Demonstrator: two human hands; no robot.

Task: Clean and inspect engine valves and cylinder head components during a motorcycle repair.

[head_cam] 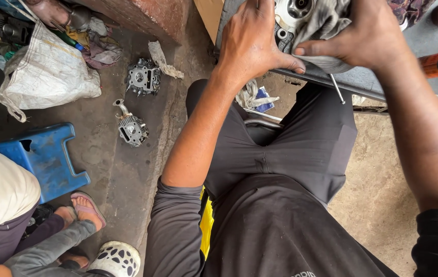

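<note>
The right hand (pixel 367 38) is closed on a grey rag (pixel 321 25), thumb pinching the cloth down against a pale metal engine part (pixel 293 13) that sits at the near edge of the grey workbench (pixel 362 79). The left hand (pixel 249 41) lies flat and spread on the part's near side, fingers curled over it rather than gripping, more a brace than a hold. Most of the part is hidden under cloth and hands, so I can't tell how much of it rests on the bench. To my eye that is the risk: it sits close to the edge, and a hard wipe toward the body could push it off onto the person's legs or the concrete floor (pixel 121 169). A thin metal rod (pixel 337 88) pokes out below the edge, and the rag could catch on it. Down on the floor lie two more engine parts (pixel 132 128), with another person's sandalled foot (pixel 88 209) near a blue stool (pixel 49 156).
</note>
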